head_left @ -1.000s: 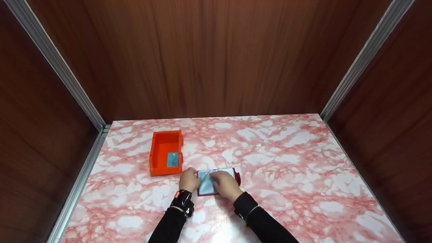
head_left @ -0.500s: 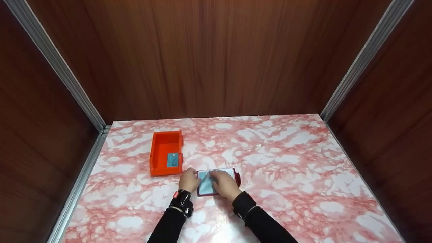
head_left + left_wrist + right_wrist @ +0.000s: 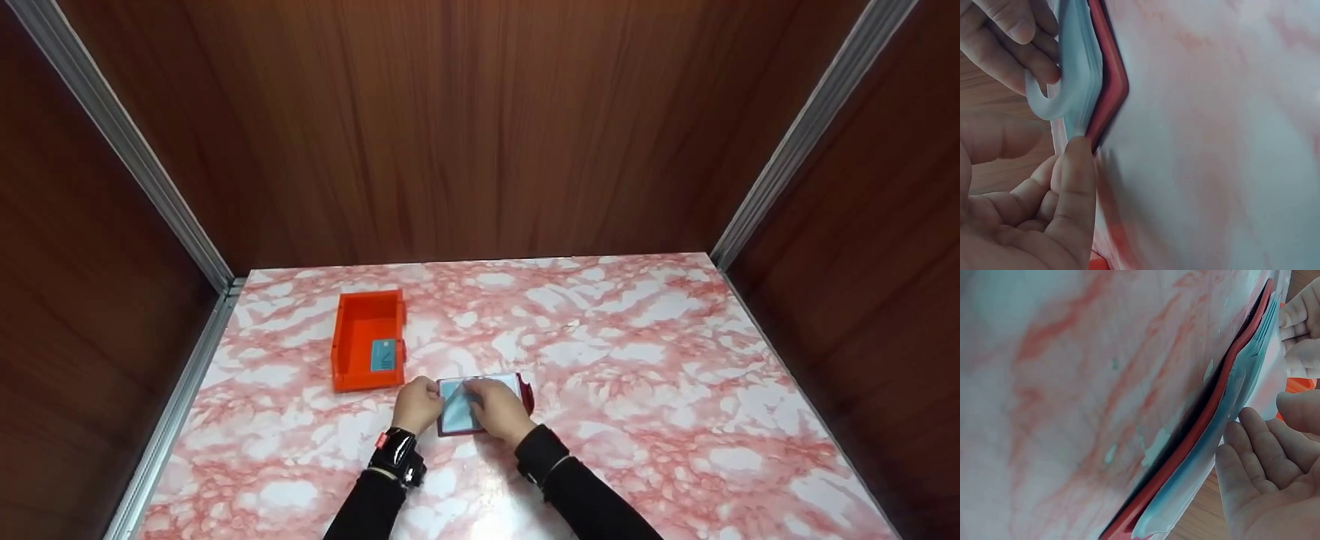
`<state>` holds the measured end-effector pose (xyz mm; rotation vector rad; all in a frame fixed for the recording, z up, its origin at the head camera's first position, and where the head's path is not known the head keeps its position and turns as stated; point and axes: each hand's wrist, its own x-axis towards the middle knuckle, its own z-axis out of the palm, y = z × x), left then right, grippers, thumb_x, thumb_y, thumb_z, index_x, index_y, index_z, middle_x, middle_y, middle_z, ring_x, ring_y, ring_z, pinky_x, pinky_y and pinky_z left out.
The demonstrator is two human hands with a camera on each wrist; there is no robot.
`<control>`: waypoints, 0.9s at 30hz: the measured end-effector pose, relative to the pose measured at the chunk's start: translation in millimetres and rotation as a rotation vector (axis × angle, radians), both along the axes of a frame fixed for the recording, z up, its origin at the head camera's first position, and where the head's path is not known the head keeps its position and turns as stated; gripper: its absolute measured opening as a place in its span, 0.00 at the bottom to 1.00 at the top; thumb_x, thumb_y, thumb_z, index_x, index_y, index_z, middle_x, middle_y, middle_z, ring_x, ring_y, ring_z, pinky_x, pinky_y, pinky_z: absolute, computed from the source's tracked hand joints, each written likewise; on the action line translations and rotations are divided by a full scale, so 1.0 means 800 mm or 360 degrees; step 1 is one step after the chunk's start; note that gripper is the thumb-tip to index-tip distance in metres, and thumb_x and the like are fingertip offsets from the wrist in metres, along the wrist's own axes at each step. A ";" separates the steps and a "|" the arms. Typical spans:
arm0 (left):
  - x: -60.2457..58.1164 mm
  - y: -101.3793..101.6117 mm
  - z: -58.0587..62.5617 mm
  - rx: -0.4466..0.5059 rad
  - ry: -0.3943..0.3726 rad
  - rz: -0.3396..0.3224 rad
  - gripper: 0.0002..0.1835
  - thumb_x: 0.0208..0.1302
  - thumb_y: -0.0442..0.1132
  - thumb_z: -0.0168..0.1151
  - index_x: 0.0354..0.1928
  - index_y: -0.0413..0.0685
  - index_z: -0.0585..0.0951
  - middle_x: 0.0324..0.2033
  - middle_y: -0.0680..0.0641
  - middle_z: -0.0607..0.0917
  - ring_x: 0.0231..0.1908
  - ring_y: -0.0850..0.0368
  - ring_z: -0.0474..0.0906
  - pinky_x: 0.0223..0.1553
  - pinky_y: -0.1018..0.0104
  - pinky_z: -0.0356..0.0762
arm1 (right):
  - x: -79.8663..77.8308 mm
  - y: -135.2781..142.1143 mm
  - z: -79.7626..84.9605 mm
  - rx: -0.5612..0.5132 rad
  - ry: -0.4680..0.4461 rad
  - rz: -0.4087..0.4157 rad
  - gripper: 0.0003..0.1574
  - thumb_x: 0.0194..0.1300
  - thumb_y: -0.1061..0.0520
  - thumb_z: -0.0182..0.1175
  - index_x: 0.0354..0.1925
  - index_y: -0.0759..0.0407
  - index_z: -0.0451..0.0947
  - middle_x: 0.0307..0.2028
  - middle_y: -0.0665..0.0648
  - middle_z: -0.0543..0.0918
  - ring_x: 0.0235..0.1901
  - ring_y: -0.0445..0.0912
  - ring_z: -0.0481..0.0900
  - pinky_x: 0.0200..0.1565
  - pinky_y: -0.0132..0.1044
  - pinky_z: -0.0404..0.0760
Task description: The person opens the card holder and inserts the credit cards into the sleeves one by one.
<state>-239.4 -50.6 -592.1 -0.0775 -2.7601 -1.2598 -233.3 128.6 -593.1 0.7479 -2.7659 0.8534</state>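
Observation:
A red card holder (image 3: 460, 433) with clear bluish plastic sleeves (image 3: 1081, 62) lies spread on the table. One sleeve (image 3: 1268, 385) is lifted and bent over. My right hand (image 3: 499, 409) holds that raised sleeve between thumb and fingers, partly covering the holder in the head view. My left hand (image 3: 418, 405) is at the holder's left edge. In the left wrist view, its index finger reaches the holder's corner, while the thumb stands apart. Whether that finger presses on the corner is hard to tell.
An orange open bin (image 3: 367, 315) stands behind and to the left of the hands, with a blue-green card (image 3: 383, 355) inside. The marbled pink-and-white table (image 3: 637, 390) is bounded by dark wooden panels (image 3: 480, 135) at the back and sides.
My left hand has drawn slightly left, away from the holder's edge. The right hand and the raised sleeve have barely moved.

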 end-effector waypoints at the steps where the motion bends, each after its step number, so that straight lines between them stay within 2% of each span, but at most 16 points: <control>1: 0.001 0.000 0.000 -0.0002 0.0003 -0.0015 0.07 0.47 0.28 0.64 0.31 0.35 0.80 0.25 0.46 0.82 0.30 0.48 0.78 0.37 0.54 0.77 | 0.000 0.000 0.000 -0.0004 -0.0008 0.0001 0.21 0.61 0.69 0.64 0.54 0.69 0.79 0.48 0.65 0.84 0.51 0.58 0.80 0.56 0.48 0.75; 5: 0.003 0.001 -0.003 -0.0049 0.0023 -0.0067 0.08 0.43 0.28 0.66 0.29 0.36 0.79 0.23 0.48 0.80 0.28 0.50 0.76 0.34 0.56 0.76 | 0.001 0.000 0.001 -0.0004 -0.0028 -0.0010 0.22 0.61 0.68 0.64 0.55 0.69 0.79 0.48 0.63 0.84 0.52 0.58 0.80 0.57 0.48 0.75; 11: 0.001 0.005 -0.011 -0.0101 0.0022 -0.0032 0.08 0.42 0.26 0.65 0.28 0.38 0.79 0.23 0.46 0.81 0.28 0.47 0.78 0.35 0.53 0.76 | 0.000 0.000 0.002 -0.0021 -0.0022 0.0008 0.21 0.61 0.68 0.64 0.54 0.69 0.79 0.48 0.64 0.84 0.52 0.58 0.80 0.56 0.48 0.75; 20: -0.002 0.005 -0.013 -0.0065 -0.0012 -0.0007 0.09 0.41 0.26 0.65 0.28 0.38 0.79 0.25 0.45 0.82 0.30 0.45 0.78 0.36 0.53 0.77 | 0.000 0.007 0.002 -0.0041 -0.0002 -0.0017 0.20 0.63 0.67 0.63 0.54 0.68 0.79 0.47 0.63 0.84 0.51 0.58 0.80 0.56 0.49 0.75; 27: -0.001 0.004 -0.013 -0.0089 -0.0021 -0.0010 0.09 0.40 0.26 0.65 0.27 0.38 0.79 0.25 0.44 0.82 0.30 0.44 0.78 0.36 0.52 0.77 | -0.004 0.017 0.006 -0.0055 0.0113 -0.0092 0.17 0.62 0.66 0.64 0.50 0.66 0.80 0.43 0.62 0.85 0.47 0.57 0.81 0.53 0.49 0.77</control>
